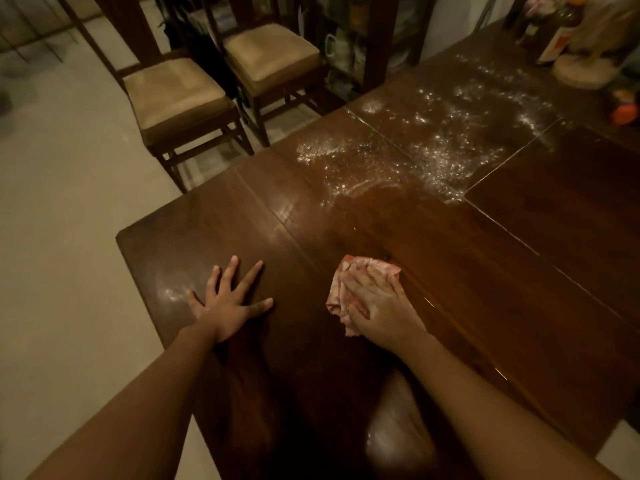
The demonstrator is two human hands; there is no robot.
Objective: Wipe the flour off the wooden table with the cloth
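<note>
Centrally, the left hand lies palm-down on the wooden table near its near-left corner, fingers straight and spread wide apart, holding nothing. To its right, and apart from it, the right hand presses on the cloth, a bunched pink-and-white rag. The fingers lie close together and nearly straight over the top of the cloth rather than curled round it. Folds of the fabric show past the fingertips and along the thumb side. The cloth rests on the dark tabletop towards the near end, just right of the seam between two boards. The flour remains as a scattered white dusting across the farther part of the table, well apart from the cloth. It is densest along the left edge and in a band running towards the far-right corner, with a curved smear line at its near boundary. A faint pale haze also shows on the wood just left of the left hand. At the far-right end of the table stand a bottle and a round pale base, beside an orange object too blurred to identify. Two cushioned wooden chairs stand on the pale floor beyond the left edge of the table.
</note>
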